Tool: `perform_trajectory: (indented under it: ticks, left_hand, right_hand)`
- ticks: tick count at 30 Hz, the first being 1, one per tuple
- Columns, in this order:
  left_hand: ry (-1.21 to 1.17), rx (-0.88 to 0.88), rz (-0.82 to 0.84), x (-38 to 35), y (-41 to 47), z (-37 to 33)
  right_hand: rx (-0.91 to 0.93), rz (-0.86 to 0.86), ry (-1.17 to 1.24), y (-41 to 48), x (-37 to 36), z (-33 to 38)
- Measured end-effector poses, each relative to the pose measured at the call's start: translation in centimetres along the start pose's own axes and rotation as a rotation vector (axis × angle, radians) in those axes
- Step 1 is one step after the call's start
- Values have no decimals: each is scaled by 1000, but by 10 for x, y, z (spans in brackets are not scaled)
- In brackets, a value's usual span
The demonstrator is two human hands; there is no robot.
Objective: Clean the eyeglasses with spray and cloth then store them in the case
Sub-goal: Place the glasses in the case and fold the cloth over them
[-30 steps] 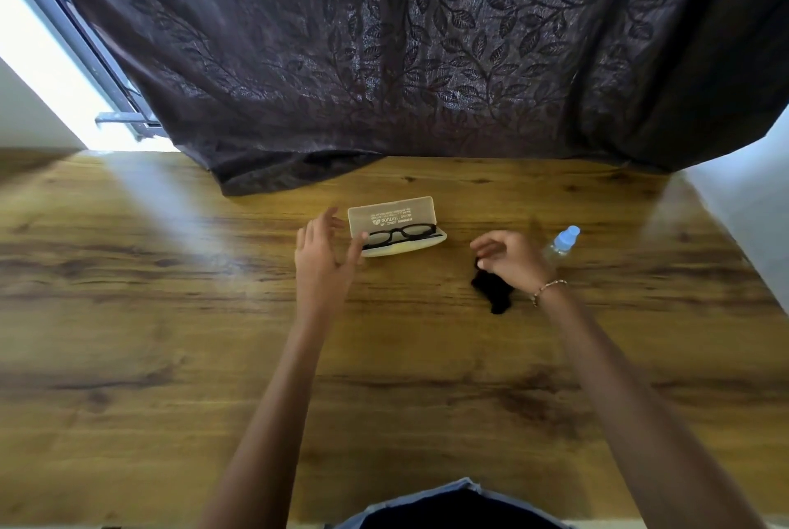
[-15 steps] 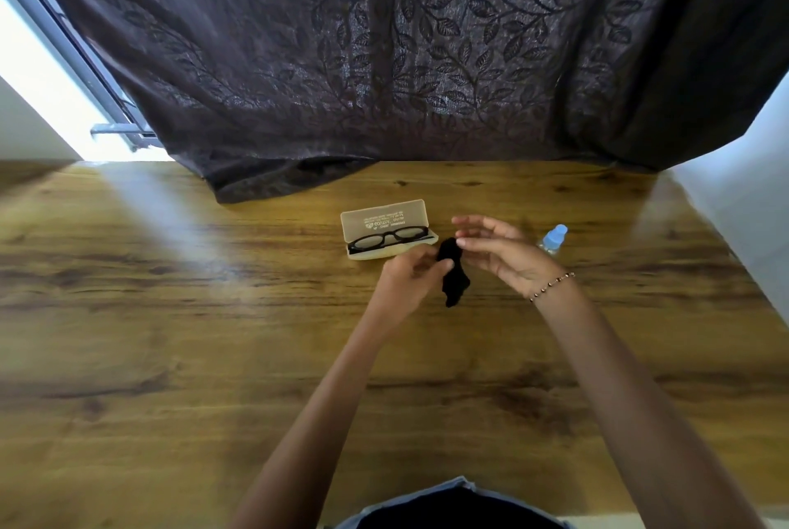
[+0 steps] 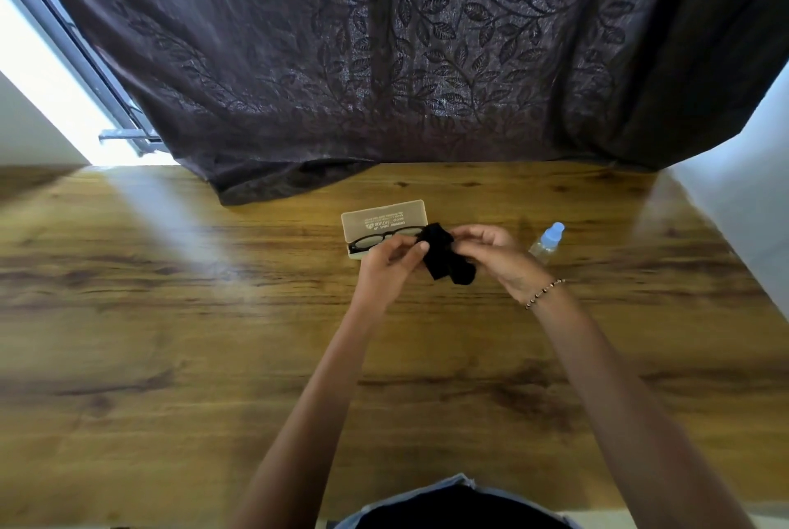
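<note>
A beige glasses case (image 3: 384, 217) lies open on the wooden table (image 3: 170, 336), its lid up at the back. Black-framed eyeglasses (image 3: 375, 240) rest in it, their right half hidden behind the cloth. A small black cloth (image 3: 444, 257) hangs in the air just in front of the case. My left hand (image 3: 390, 268) pinches its left edge and my right hand (image 3: 491, 255) pinches its right side. A small clear spray bottle (image 3: 546, 240) with a light blue cap stands to the right of my right hand.
A dark leaf-patterned curtain (image 3: 384, 58) hangs behind the table and drapes onto its back edge. A bright window frame (image 3: 64, 71) is at the far left, and a white wall (image 3: 743, 169) borders the table on the right.
My right hand lifted the black cloth off the table and brought it left toward the case. My left hand left the case and took hold of the cloth's other side.
</note>
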State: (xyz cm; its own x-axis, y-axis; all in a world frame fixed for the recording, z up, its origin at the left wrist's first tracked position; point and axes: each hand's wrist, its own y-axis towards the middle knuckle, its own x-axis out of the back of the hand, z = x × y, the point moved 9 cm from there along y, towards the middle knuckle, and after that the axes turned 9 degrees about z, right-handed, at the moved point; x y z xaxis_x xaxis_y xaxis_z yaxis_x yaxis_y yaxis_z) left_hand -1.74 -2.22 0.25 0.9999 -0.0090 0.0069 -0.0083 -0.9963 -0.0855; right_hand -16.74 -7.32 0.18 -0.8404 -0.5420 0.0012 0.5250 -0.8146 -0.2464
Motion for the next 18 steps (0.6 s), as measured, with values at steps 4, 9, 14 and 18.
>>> perform_trajectory:
  ticks: [4,9,14,18]
  left_hand:
    - [-74,39,8,-2,0,0]
    - [-103,37,19,-2,-2,-4]
    - [-113,105,-18,4,-5,-2]
    - [-120,112,-10,0,-8,-1]
  right_hand:
    - [-8,60,66,-6,-9,7]
    - [8,8,29,-12,-5,10]
    - [-16,10,169,-15,-2,4]
    - [-6,74,199,-16,-11,8]
